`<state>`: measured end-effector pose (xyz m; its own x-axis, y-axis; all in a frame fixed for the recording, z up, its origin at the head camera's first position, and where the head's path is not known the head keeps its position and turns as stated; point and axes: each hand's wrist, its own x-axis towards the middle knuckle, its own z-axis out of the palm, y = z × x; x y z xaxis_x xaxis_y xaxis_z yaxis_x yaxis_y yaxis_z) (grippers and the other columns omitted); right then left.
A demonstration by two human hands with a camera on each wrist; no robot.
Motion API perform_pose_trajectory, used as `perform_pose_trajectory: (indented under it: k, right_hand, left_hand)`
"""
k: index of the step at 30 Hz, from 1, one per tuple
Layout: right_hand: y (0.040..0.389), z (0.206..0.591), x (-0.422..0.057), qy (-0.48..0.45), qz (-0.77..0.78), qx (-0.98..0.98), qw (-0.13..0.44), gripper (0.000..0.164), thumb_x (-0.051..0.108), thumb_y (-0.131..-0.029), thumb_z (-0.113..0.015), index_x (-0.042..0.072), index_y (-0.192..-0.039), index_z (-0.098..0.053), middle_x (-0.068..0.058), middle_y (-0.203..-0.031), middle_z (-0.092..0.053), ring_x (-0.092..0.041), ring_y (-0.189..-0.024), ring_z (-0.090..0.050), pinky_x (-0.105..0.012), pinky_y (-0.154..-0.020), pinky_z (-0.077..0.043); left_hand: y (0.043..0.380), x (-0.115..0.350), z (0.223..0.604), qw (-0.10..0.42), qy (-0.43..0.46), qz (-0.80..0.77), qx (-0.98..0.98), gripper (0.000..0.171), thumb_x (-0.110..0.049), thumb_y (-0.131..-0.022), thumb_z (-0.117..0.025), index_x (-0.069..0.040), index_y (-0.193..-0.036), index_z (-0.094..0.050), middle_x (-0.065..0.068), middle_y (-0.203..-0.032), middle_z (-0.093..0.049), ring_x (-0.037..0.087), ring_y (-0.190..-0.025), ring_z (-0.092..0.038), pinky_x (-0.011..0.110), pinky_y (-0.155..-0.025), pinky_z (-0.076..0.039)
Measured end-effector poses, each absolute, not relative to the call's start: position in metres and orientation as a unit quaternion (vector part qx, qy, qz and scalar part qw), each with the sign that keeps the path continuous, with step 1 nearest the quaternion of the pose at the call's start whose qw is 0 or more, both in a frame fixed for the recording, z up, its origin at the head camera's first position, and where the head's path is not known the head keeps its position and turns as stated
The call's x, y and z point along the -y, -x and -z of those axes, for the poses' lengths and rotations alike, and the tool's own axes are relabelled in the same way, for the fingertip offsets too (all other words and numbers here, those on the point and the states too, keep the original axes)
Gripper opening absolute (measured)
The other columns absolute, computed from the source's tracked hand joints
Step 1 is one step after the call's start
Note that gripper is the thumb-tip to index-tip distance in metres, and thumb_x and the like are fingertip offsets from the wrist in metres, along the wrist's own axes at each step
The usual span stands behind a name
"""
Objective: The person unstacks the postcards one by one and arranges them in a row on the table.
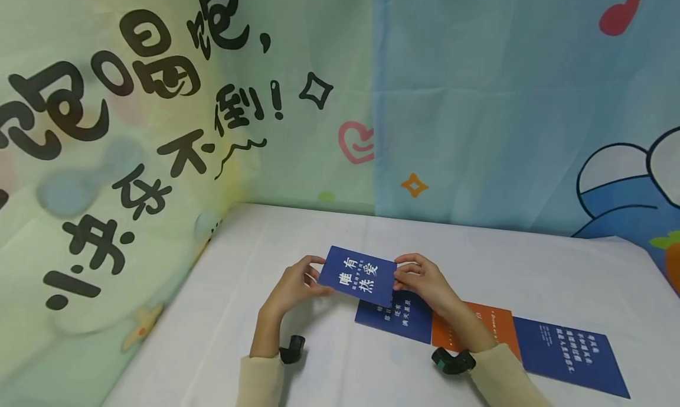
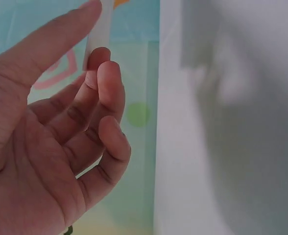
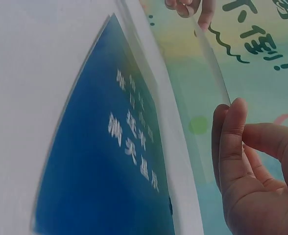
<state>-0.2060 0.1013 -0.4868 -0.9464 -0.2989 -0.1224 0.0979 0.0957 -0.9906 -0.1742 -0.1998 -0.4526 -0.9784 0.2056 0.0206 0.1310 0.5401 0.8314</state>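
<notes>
A blue card with white characters (image 1: 357, 276) is held up off the table between both hands. My left hand (image 1: 294, 286) pinches its left edge between thumb and fingers; in the left wrist view only a pale strip of the card (image 2: 101, 32) shows at the fingertips. At the opposite edge my right hand (image 1: 425, 280) pinches the card, seen nearly edge-on in the right wrist view. Just below and partly behind the held card lies another blue card (image 3: 105, 147) on the table. Beside that one sits an orange card (image 1: 496, 324), partly hidden by the right forearm.
A further blue card (image 1: 574, 354) lies to the right of the orange one, continuing the row. The white tabletop (image 1: 212, 336) runs back to printed cloth walls (image 1: 478, 100) behind and at the left. Both wrists wear small black cameras.
</notes>
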Motion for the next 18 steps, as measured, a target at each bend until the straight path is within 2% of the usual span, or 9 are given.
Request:
perform_pose_trajectory:
  k: [10,18]
  right_hand:
    - [0.21,0.493,-0.082,0.063,0.678,-0.716,0.153,0.041,0.004,-0.093,-0.063,-0.007,-0.129,-0.045,-0.012,-0.094,-0.063,-0.013,-0.073,-0.067,-0.028,-0.074,-0.056]
    - [0.213,0.494,-0.064,0.068,0.668,-0.727,0.142,0.038,0.003,-0.091,-0.064,-0.007,-0.126,-0.05,-0.013,-0.093,-0.062,-0.014,-0.072,-0.064,-0.025,-0.071,-0.054]
  left_hand:
    - [0.172,0.215,0.45,0.035,-0.083,-0.47,-0.878,0.06,-0.01,-0.074,-0.084,-0.004,-0.126,-0.057,0.005,-0.087,-0.062,0.015,-0.079,-0.059,0.029,-0.073,-0.047]
    - [0.173,0.227,0.453,0.031,-0.061,-0.471,-0.88,0.06,-0.007,-0.073,-0.084,-0.002,-0.125,-0.057,0.008,-0.086,-0.062,0.019,-0.078,-0.06,0.028,-0.069,-0.047]
